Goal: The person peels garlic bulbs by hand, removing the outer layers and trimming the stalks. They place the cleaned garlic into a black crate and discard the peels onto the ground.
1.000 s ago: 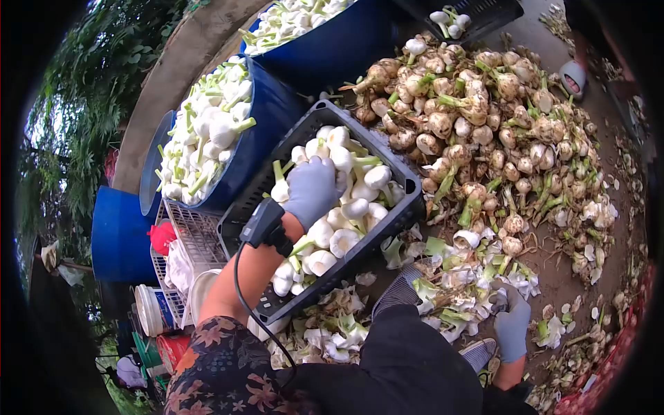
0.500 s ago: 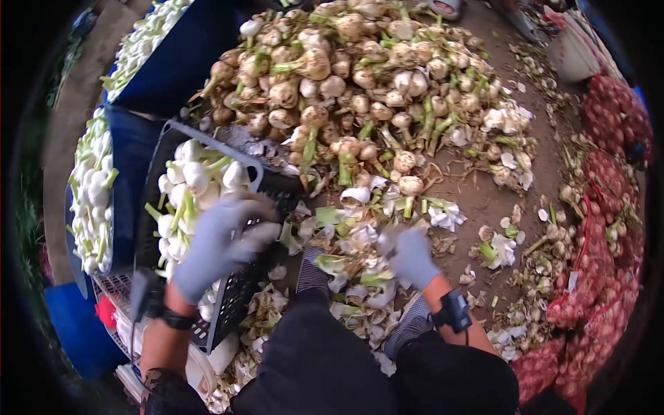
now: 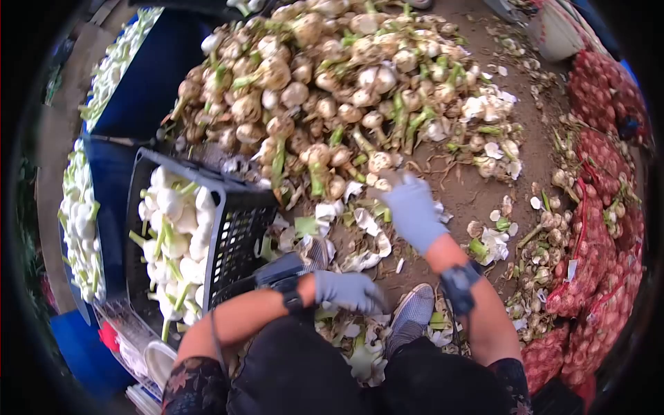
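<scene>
Garlic pile point(image 3: 332, 83): right hand point(image 3: 413, 211) reaches it, fingers' state unclear; no writing legible.

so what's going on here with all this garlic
A person in grey gloves sits on the dirt beside a big pile of unpeeled garlic. The right hand reaches out to the near edge of the pile, fingers on a bulb there. The left hand rests low near the knee, above loose peelings. A black crate on the left holds clean white bulbs, and red mesh sacks lie on the right.
</scene>
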Available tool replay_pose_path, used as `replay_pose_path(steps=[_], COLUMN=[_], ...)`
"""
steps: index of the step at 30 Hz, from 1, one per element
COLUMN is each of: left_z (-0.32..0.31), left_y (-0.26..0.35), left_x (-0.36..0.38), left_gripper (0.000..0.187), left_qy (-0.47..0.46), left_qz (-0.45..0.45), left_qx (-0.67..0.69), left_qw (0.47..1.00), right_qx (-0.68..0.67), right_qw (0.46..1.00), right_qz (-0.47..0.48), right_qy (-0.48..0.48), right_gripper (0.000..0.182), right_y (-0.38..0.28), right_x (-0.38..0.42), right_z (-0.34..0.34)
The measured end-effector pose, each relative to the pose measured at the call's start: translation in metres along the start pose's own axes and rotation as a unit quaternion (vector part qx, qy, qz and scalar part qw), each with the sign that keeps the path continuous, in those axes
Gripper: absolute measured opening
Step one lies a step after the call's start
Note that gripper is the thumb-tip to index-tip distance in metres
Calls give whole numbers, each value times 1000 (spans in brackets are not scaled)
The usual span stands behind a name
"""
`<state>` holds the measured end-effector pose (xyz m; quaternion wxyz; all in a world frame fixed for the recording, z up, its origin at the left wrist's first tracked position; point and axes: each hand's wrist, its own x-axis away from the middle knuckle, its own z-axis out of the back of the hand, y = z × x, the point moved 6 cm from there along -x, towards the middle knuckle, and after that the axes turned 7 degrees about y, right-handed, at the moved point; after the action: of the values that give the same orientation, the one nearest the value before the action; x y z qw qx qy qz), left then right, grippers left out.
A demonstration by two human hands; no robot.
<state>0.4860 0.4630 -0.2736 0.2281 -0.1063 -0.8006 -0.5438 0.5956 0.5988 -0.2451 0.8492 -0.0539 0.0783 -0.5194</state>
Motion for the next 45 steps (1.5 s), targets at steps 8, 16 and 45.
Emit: replay_pose_path(steps=[8, 16, 45], left_z=[84, 75, 77], left_y=[69, 92, 96], left_x=[35, 39, 59], left_gripper=[89, 60, 61], left_qy=[521, 375, 454], left_qz=[-156, -191, -121], left_qx=[-276, -96, 156], left_qw=[793, 902, 869], right_qx=[-677, -720, -482], right_qw=[611, 585, 795], right_qz=[-409, -362, -364], right_qy=[38, -95, -50], right_gripper=[44, 25, 37], right_y=[-8, -11, -14], right_x=[37, 70, 53], right_z=[-20, 23, 20])
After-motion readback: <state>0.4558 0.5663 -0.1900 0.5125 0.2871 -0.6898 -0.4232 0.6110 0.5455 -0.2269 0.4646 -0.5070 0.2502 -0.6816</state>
